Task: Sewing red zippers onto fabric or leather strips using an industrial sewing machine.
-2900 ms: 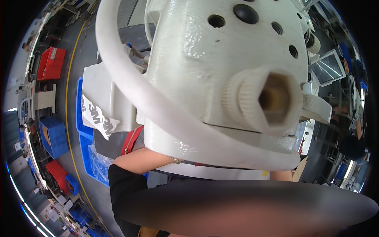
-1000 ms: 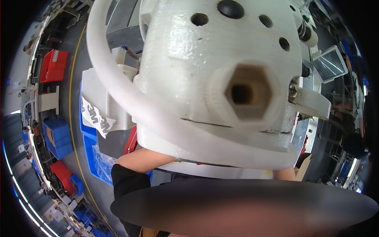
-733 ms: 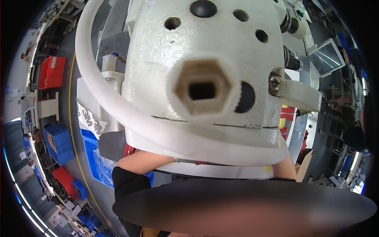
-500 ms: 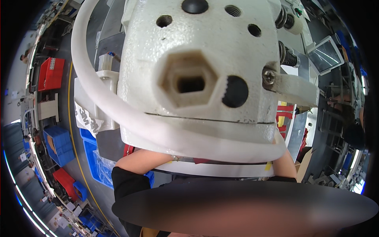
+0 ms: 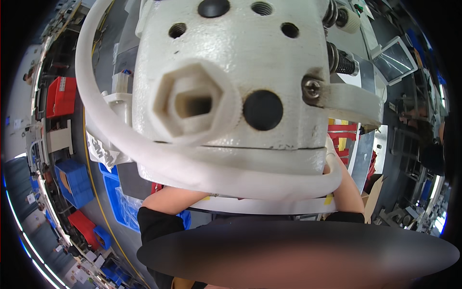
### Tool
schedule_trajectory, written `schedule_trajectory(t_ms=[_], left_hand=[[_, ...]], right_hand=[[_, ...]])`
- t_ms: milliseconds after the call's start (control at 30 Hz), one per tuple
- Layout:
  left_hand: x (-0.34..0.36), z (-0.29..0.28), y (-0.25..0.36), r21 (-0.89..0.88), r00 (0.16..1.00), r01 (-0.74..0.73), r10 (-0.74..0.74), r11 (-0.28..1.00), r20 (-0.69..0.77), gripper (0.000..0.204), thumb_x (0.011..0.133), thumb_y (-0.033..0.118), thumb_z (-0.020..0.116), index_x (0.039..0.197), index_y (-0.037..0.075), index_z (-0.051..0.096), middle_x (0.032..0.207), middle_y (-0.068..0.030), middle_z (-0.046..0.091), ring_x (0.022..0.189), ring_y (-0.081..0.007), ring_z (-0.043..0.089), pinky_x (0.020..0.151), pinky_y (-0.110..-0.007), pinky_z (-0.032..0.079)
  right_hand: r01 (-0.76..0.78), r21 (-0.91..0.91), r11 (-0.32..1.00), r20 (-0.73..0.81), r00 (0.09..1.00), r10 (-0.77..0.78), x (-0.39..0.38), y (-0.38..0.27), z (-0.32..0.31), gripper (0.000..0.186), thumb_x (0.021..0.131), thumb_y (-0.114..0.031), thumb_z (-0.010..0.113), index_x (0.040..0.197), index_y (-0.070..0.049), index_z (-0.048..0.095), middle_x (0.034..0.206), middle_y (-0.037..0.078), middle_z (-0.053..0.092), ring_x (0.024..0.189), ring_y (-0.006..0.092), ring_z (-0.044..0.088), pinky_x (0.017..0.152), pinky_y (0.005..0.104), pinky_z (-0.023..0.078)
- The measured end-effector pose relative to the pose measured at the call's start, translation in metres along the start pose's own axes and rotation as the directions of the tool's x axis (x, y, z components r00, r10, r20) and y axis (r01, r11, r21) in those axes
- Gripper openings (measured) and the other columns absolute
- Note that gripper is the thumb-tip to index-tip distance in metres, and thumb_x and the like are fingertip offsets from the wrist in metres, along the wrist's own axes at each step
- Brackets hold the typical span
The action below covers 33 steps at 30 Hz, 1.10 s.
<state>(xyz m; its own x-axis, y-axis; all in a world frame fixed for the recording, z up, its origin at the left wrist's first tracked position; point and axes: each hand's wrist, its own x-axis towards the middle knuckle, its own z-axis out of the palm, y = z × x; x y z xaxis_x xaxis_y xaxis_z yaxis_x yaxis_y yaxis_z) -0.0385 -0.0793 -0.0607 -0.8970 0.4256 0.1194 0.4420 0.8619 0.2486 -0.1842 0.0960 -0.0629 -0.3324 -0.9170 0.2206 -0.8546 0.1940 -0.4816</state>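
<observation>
- Lowest and nearest: a dark blurred oval band (image 5: 298, 262) across the bottom, hiding whatever lies beneath.
- Just above: left forearm (image 5: 180, 200) in a black sleeve, coming in from the lower left and passing under the white machine casting (image 5: 231, 91); left hand hidden behind it, so fingers impossible to judge, whether wide, narrow or gripping.
- To the right: right forearm (image 5: 346, 192) rising beside the casting's lower right corner; right hand also mostly covered, only a pale sliver near the edge; state of its fingers cannot be told.
- Filling the middle: the casting, held up close to the camera, well above the floor, cut off at the top edge.
- Facing the lens: a hexagonal socket (image 5: 190, 103) with a square hole, a black round plug (image 5: 263, 110) just beside it to the right, a slotted screw (image 5: 312, 89) further right.
- Long axis apparently running away from the camera, so depth hard to read.
- Looping around the left and bottom: a thick white hose (image 5: 120, 144).
- Far off, left: blue bins (image 5: 77, 178) and a red bin (image 5: 60, 96) on the floor, small and bent by the lens.
</observation>
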Motion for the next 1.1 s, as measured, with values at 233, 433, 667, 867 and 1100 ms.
schedule_trajectory(t_ms=[233,433,667,867,1100], left_hand=[[0.011,0.005,0.006,0.010,0.996,0.039,-0.040,0.999,0.074,0.058,0.086,0.035,0.061,0.132,0.002,0.045,0.140,-0.0221,0.035,0.131,-0.0323,0.035,0.105,-0.047,0.033],[-0.028,-0.014,-0.022,0.005,0.989,0.000,-0.001,1.000,0.148,0.061,0.087,0.034,0.060,0.136,0.001,0.042,0.145,-0.0234,0.030,0.136,-0.0330,0.030,0.108,-0.049,0.030],[-0.035,0.026,-0.016,-0.393,0.991,0.064,-0.106,0.917,-0.085,0.067,0.072,0.029,0.078,0.122,-0.005,0.051,0.136,-0.0274,0.037,0.131,-0.0420,0.033,0.105,-0.050,0.034],[-0.031,0.015,-0.019,-0.342,0.996,0.088,-0.094,0.936,-0.002,0.068,0.072,0.028,0.078,0.124,-0.005,0.049,0.137,-0.0285,0.036,0.132,-0.0430,0.032,0.107,-0.050,0.030],[-0.029,0.015,-0.014,-0.415,0.989,0.137,-0.149,0.899,0.005,0.063,0.074,0.025,0.076,0.122,-0.005,0.049,0.135,-0.0282,0.039,0.129,-0.0441,0.034,0.107,-0.049,0.033]], right_hand=[[0.068,-0.144,0.987,0.002,0.998,-0.069,0.003,-0.002,-0.003,0.037,0.076,-0.014,0.060,0.113,-0.006,0.062,0.120,0.008,0.061,0.116,0.0232,0.056,0.097,0.0387,0.046],[-0.453,0.684,0.571,0.241,0.880,0.410,-0.007,-0.001,0.000,0.038,0.079,-0.011,0.058,0.116,-0.006,0.061,0.123,0.007,0.060,0.118,0.0227,0.055,0.098,0.0384,0.045],[0.075,-0.128,0.989,0.063,0.996,-0.068,-0.005,0.004,-0.006,0.040,0.079,-0.011,0.058,0.118,-0.007,0.060,0.125,0.006,0.059,0.119,0.0227,0.053,0.099,0.0380,0.045],[0.082,-0.145,0.986,0.019,0.997,-0.080,-0.004,0.004,-0.005,0.040,0.079,-0.011,0.058,0.119,-0.007,0.060,0.125,0.005,0.059,0.119,0.0219,0.053,0.100,0.0377,0.045],[0.111,-0.172,0.979,0.105,0.990,-0.093,-0.002,0.004,-0.008,0.039,0.079,-0.011,0.058,0.118,-0.008,0.061,0.125,0.005,0.058,0.121,0.0222,0.052,0.102,0.0389,0.043]])
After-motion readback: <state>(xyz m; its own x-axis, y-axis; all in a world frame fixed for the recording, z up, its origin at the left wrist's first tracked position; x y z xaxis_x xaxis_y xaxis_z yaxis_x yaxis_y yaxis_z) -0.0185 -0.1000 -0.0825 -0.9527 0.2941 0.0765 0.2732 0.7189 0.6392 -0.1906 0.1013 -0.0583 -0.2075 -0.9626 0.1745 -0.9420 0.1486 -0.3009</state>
